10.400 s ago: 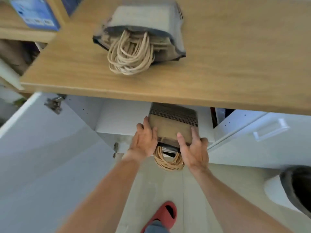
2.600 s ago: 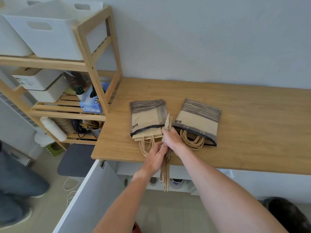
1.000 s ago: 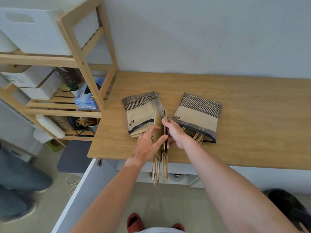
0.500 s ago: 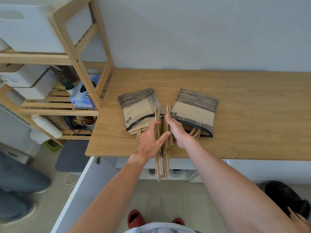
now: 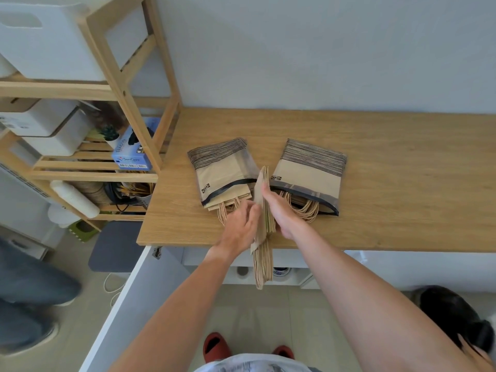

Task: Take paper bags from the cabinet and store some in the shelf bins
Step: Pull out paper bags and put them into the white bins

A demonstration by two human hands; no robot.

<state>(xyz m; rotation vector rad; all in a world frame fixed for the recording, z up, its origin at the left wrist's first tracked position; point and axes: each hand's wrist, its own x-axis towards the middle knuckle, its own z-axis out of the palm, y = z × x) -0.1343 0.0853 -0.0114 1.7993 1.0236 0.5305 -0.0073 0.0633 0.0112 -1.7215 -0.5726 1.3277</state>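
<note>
1. step in hand (judgement): paper bags are out of the cabinet and on the table (image 5: 375, 183); a small stack of loose bags (image 5: 264, 208) is being counted or split off before anything goes to the shelf bins.
2. loose bags stand on edge between the two hands, near the table's front edge, twine handles hanging over the edge toward the floor.
3. left hand (image 5: 240, 228): fingers curled against the left face of the stack, thumb and fingertips seem to pinch the nearest bag; the contact is partly hidden.
4. right hand (image 5: 280, 210): fingers laid along the right face of the stack, thumb on top edge, gripping it upright.
5. left pack (image 5: 222, 173) and right pack (image 5: 308, 173) lie flat on the table on either side of the stack, each in a clear sleeve with bag handles sticking out of the near end.
6. white bin (image 5: 51, 41) sits on the upper level of the wooden shelf (image 5: 150, 108), left of the table; nothing stored there yet as far as visible.
7. next move (judgement): close the grip on the chosen bags, lift clear of the packs, carry left and up to a bin; loose handles could snag the table edge.
8. writing: blue box (image 5: 132, 154) on the shelf reads "gloves"; brand line below it is partly legible, something like "saniqare", unsure. small dark logo on each pack, too small to read.
</note>
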